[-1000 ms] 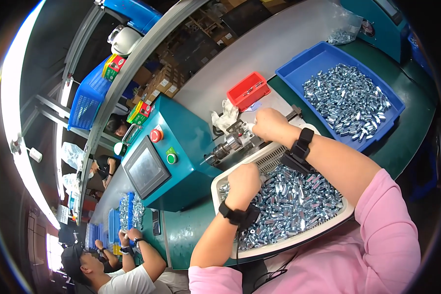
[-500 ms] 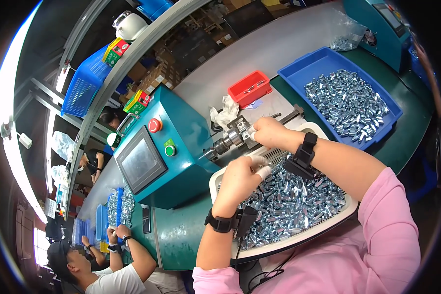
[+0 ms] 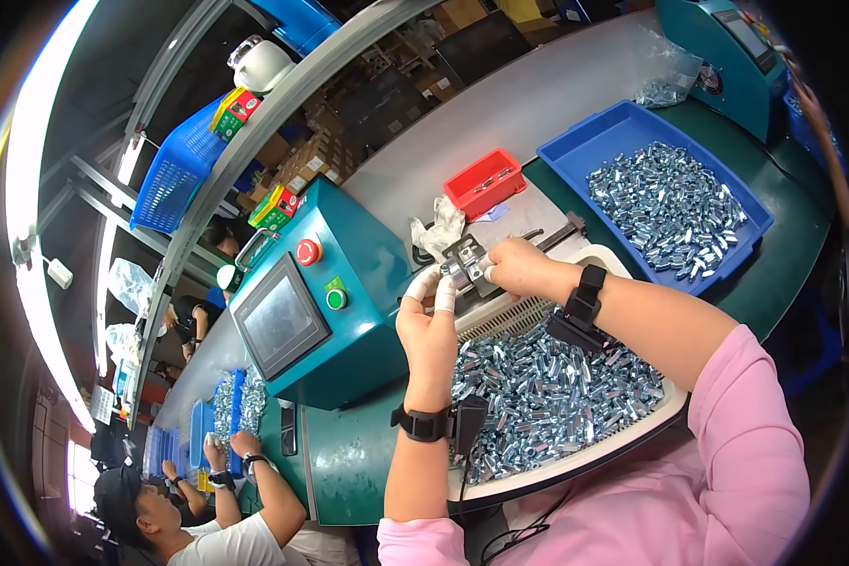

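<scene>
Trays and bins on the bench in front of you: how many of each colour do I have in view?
Blue tray of metal parts: 1
White tray of metal parts: 1
Red bin: 1
Total: 3

Both hands, left and right, are up at the machine fixture, above the white tray.

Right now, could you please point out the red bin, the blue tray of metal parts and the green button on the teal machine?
red bin (image 3: 482, 185), head view, on its front wall.
blue tray (image 3: 575, 143), head view, on its bare left rim.
green button (image 3: 336, 299), head view, on its round cap.
</scene>
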`<state>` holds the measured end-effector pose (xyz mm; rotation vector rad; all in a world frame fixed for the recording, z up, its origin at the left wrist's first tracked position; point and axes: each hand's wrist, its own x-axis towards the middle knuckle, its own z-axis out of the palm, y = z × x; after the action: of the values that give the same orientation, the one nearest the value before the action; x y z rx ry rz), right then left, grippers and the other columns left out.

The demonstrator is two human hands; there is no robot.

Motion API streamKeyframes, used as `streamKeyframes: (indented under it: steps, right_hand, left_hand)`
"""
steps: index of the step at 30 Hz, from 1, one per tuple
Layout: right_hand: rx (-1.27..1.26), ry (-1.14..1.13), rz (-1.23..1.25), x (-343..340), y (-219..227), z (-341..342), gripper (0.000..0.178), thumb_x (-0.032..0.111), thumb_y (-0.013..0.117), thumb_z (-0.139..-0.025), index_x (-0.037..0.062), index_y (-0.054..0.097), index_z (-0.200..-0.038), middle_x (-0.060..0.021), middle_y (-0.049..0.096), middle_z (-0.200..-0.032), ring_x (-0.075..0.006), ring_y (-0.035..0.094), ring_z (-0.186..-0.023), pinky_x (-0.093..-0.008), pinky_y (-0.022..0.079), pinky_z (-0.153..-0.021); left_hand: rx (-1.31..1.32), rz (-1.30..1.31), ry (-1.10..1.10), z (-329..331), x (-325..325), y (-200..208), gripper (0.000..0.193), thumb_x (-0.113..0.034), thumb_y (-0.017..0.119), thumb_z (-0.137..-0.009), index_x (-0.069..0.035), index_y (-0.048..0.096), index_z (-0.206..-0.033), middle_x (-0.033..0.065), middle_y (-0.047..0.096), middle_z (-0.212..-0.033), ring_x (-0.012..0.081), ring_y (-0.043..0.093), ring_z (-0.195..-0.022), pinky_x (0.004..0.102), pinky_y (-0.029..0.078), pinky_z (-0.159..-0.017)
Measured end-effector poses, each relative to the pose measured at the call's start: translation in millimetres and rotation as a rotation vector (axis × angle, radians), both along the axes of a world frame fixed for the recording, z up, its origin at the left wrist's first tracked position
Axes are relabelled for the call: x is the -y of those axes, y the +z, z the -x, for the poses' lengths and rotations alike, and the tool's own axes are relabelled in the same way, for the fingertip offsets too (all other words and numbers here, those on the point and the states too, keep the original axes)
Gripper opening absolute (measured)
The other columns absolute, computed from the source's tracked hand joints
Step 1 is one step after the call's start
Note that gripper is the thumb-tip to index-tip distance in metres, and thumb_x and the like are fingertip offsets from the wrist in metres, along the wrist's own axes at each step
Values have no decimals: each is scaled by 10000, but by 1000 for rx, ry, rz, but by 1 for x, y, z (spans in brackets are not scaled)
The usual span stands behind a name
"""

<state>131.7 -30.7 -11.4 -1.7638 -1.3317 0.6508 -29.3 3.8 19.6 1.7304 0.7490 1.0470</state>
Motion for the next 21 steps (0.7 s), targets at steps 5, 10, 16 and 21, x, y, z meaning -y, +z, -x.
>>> streamKeyframes:
  steps: [5, 10, 16, 21]
  right_hand:
    - [46, -15, -5, -2, 0, 0, 180, 105, 527, -742, -41, 627, -773, -139, 582, -553, -216, 589, -452, -338, 486, -488]
    - [39, -75, -49, 4, 2, -3, 216, 134, 494, -708, -38, 620, -679, -161, 593, -552, -255, 618, -499, -362, 510, -577]
    - [62, -167, 74, -1, 8, -8, 248, 198, 532, -726, -26, 630, -689, -144, 612, -579, -255, 625, -534, -356, 507, -599]
    - [414, -187, 182, -4, 25, 9, 250, 245, 569, -713, 9, 651, -701, -135, 637, -642, -253, 643, -637, -367, 507, -624]
  left_hand:
    - [60, -47, -44, -3, -13, -17, 290, -119, 604, -849, 30, 556, -1094, 62, 612, -946, 93, 555, -804, 222, 446, -721]
    - [62, -154, -56, -5, -23, -32, 264, -107, 579, -866, 8, 559, -1102, 63, 607, -999, 92, 542, -850, 227, 437, -724]
    - [54, -338, 95, -5, -39, -42, 265, -112, 592, -850, 7, 576, -1086, 78, 579, -926, 122, 546, -794, 254, 450, -714]
    - [-17, -339, 127, -5, -39, -41, 251, -115, 607, -843, 12, 582, -1058, 75, 583, -940, 118, 543, -825, 253, 450, -736]
